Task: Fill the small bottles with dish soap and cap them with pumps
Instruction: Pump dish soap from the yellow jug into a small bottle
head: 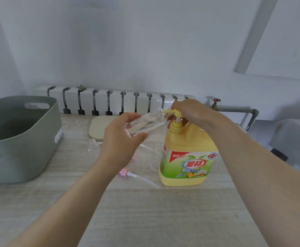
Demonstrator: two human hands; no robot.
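While the left hand [120,139] grips a clear small bottle [145,122], tilted, mouth at the spout, the right hand [190,111] curls over the pump head [177,112] of the yellow dish soap jug [186,157], upright on the counter [145,211].

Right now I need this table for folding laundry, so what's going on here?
A person is filling small bottles with dish soap. The left hand holds a clear bottle tilted, its mouth at the pump head of the yellow jug, which the right hand grips. An empty bottle and a pink pump lie on the table, so capping is not yet done.
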